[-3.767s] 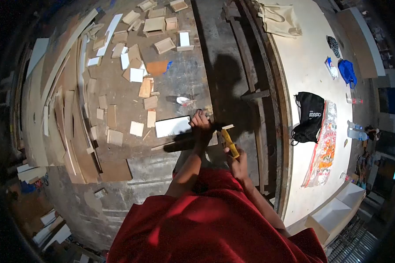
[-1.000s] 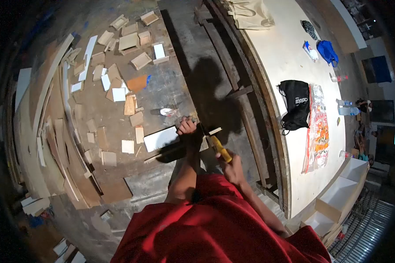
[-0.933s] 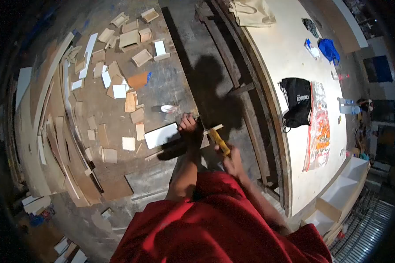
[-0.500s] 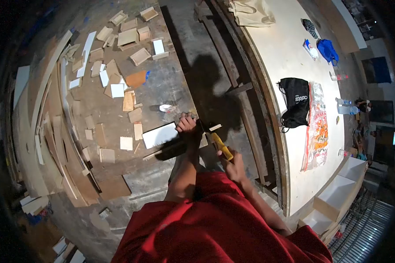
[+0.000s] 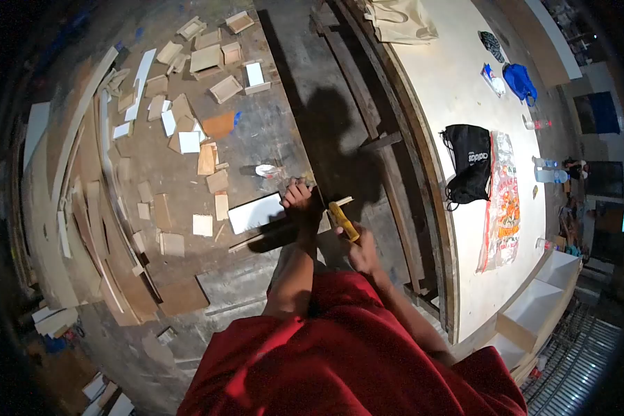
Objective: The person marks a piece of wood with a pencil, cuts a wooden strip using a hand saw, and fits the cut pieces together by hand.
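My right hand (image 5: 362, 251) grips the yellow handle of a hand saw (image 5: 344, 222). Its thin blade appears nearly edge-on, pointing away from me beside the worktable's edge. My left hand (image 5: 298, 197), fingers curled, presses down at that edge on a wooden strip (image 5: 343, 202), whose pale end sticks out past the table near the saw. Most of the strip is hidden by my hand and shadow. Just left of this hand lies a white board (image 5: 255, 213). A small white and red item (image 5: 267, 170) sits beyond it.
Small wooden boxes (image 5: 206, 61) and offcuts (image 5: 202, 225) are scattered over the worktable (image 5: 270, 125); long strips (image 5: 83, 118) lie at its left. Across a gap on the right, a pale tabletop (image 5: 457, 90) bears a black drawstring bag (image 5: 468, 163) and a plastic bag (image 5: 504, 201).
My right hand and the saw have shifted slightly forward and to the left. My left hand keeps its place on the wood. The whole view has moved a little.
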Demonstrator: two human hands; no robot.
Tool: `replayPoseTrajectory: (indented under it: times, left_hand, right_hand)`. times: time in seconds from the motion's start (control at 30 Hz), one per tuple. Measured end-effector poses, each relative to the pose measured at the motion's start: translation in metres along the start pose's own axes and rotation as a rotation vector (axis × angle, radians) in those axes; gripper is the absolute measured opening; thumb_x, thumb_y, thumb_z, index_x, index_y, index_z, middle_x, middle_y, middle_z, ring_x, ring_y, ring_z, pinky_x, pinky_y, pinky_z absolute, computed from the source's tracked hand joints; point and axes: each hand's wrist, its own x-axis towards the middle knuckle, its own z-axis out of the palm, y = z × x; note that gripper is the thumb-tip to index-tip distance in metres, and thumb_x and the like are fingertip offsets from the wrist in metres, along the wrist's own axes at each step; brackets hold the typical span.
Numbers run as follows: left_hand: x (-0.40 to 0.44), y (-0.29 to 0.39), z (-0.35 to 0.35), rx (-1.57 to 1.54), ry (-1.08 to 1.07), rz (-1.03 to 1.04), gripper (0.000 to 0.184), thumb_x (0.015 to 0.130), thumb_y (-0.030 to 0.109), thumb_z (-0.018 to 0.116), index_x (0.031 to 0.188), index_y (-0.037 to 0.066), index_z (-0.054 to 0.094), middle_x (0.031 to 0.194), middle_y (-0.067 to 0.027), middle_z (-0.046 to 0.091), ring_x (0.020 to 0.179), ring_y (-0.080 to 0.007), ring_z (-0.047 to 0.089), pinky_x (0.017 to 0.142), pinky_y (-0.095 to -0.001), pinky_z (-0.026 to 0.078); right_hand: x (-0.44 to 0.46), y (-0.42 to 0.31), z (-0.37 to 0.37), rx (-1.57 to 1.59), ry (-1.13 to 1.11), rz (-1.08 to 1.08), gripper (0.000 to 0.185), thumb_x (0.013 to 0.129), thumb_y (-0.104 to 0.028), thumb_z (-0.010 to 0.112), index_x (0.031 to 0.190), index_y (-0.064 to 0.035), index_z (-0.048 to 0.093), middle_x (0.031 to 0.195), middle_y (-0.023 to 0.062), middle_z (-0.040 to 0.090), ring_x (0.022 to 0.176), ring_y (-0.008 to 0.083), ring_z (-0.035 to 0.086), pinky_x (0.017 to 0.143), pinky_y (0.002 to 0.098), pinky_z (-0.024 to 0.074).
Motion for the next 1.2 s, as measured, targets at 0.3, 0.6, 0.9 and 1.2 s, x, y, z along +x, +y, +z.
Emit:
replayPoseTrajectory:
  times: [0.3, 0.6, 0.9, 1.2]
  left_hand:
    - [-0.006, -0.007, 0.009, 0.061, -0.037, 0.008, 0.042, 0.090, 0.040, 0.068, 0.123, 0.014, 0.061, 0.134, -0.0045, 0.061, 0.110, -0.0238, 0.058, 0.091, -0.0425, 0.041]
    - [-0.003, -0.007, 0.037, 0.098, 0.069, 0.000, 0.046, 0.085, 0.042, 0.074, 0.121, 0.016, 0.061, 0.133, -0.0018, 0.061, 0.109, -0.0237, 0.058, 0.089, -0.0406, 0.043]
    - [0.000, -0.006, 0.018, -0.042, 0.113, 0.003, 0.037, 0.093, 0.036, 0.067, 0.119, 0.009, 0.063, 0.136, -0.0086, 0.061, 0.111, -0.0257, 0.059, 0.091, -0.0440, 0.043]
    - [0.000, -0.006, 0.010, -0.031, 0.000, 0.009, 0.039, 0.090, 0.034, 0.070, 0.121, 0.010, 0.062, 0.133, -0.0076, 0.061, 0.114, -0.0263, 0.058, 0.094, -0.0435, 0.042]
  right_hand:
    - [-0.006, -0.019, 0.007, -0.058, 0.010, 0.136, 0.037, 0.102, -0.032, 0.061, 0.110, 0.0042, 0.064, 0.080, 0.0020, 0.058, 0.077, 0.0112, 0.050, 0.067, 0.0307, 0.0415]
    - [-0.014, 0.008, 0.009, -0.024, 0.032, 0.032, 0.035, 0.099, -0.027, 0.066, 0.113, 0.0050, 0.065, 0.084, 0.0036, 0.063, 0.080, 0.0110, 0.055, 0.070, 0.0320, 0.0460]
    - [-0.009, -0.010, -0.002, -0.010, -0.021, -0.003, 0.038, 0.101, -0.029, 0.064, 0.113, 0.0066, 0.066, 0.084, 0.0027, 0.062, 0.080, 0.0109, 0.053, 0.068, 0.0318, 0.0442]
    - [-0.010, -0.003, 0.004, -0.081, 0.060, -0.033, 0.030, 0.099, -0.024, 0.065, 0.107, 0.0048, 0.066, 0.078, 0.0024, 0.059, 0.072, 0.0112, 0.051, 0.064, 0.0317, 0.0415]
